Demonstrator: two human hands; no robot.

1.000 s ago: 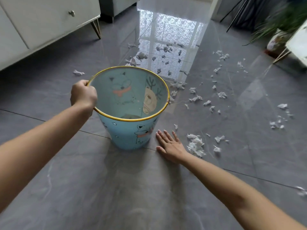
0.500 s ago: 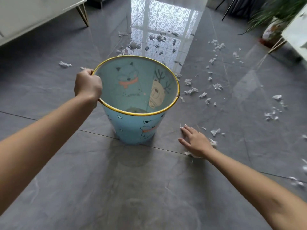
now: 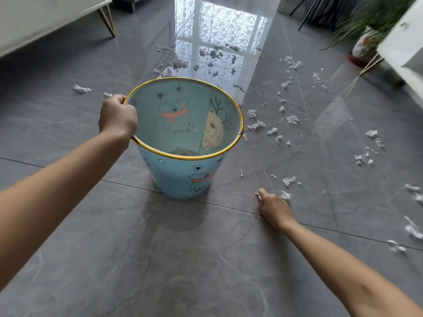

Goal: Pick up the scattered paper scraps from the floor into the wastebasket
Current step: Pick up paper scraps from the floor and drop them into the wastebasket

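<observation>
Your left hand [image 3: 117, 117] gripped left rim of wastebasket [image 3: 183, 177], upright on floor [image 3: 183, 259]. Your right hand [image 3: 273, 207], flat a second before, curled over near-right scrap pile [image 3: 259, 216]; pile mostly hidden, likely gathered. Paper scraps [image 3: 257, 125] remained scattered right and far.

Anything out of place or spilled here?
Yes: torn paper scraps litter the floor, mostly right of and beyond the wastebasket. It stands upright, left hand gripping its rim; right hand seems to grip some. Nothing looks damaged.
</observation>
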